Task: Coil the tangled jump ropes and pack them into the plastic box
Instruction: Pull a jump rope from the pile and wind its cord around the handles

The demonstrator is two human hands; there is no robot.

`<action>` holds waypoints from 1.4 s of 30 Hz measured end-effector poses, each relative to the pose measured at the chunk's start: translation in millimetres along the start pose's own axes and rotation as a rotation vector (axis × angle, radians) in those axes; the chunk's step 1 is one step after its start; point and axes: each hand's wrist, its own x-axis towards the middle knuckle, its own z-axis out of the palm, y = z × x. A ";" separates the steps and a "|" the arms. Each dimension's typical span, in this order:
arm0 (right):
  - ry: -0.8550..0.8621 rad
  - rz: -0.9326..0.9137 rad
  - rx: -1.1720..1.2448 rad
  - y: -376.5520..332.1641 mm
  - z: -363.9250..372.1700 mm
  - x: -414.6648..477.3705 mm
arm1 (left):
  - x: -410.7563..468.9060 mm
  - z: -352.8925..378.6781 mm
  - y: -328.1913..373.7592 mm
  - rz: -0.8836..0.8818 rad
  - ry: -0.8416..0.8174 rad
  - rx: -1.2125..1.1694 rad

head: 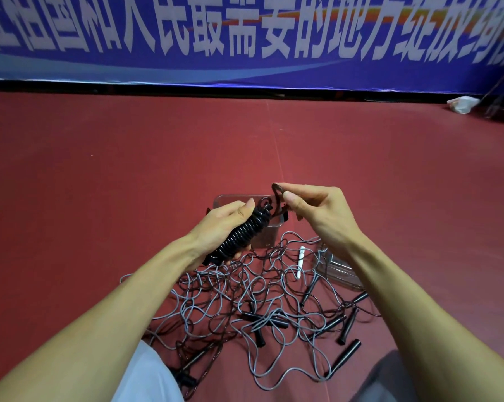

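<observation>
Our left hand grips coiled black jump rope at frame centre; right hand pinches its loose tail.
Plastic box just behind hands; tangled ropes on floor below.
Risks, we judge:
- tail slips pinch, so wraps spring loose
- bundle dropped, so it re-snags in tangle

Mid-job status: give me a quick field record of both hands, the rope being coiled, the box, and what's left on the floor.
left hand: grips the coiled black rope
right hand: pinches the rope's loose end
plastic box: on the floor behind the hands; contents hidden
tangle: grey and dark ropes with black handles, uncoiled on the floor
white handle: lying in the tangle
clear plastic piece: right of tangle, partly behind right forearm
</observation>
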 end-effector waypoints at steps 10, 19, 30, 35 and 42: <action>0.058 0.008 -0.243 6.0 2.9 3.0 | 5.0 2.9 -2.3 0.131 0.192 0.169; 0.135 0.086 -0.147 2.6 6.5 6.7 | 11.8 -1.1 -9.9 0.251 0.160 0.303; 0.218 0.108 -0.244 5.3 21.0 5.7 | 2.2 -1.5 -10.3 0.333 0.246 0.662; 0.353 0.084 -0.359 5.0 34.8 6.5 | 5.1 4.9 -13.9 0.335 0.302 0.658; 0.366 0.117 -0.398 7.4 32.0 3.8 | 13.1 9.5 -19.5 0.285 0.236 0.552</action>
